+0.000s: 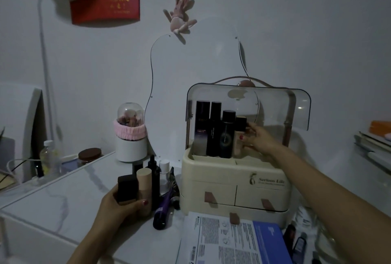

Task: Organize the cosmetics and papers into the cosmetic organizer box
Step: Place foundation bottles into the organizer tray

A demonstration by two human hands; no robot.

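Observation:
The cream organizer box (237, 176) stands on the table with its clear lid (275, 105) raised. Three tall dark bottles (213, 128) stand upright in its top compartment. My right hand (258, 139) reaches into that compartment and grips a beige foundation bottle (240, 134) with a dark cap, set beside the dark bottles. My left hand (124, 206) holds another foundation bottle with a black square cap (127, 188) low over the table. Beside it stand a beige tube (145, 187), a black dropper bottle (154, 177) and a white bottle (164, 173). Printed papers (228, 240) lie in front of the box.
A purple tube (164, 208) lies next to the standing cosmetics. A curved mirror (196, 86) leans on the wall behind the box. A white brush holder with a pink band (130, 134) stands to its left. Small bottles (296, 240) lie at the lower right; stacked books (374, 143) are at the right edge.

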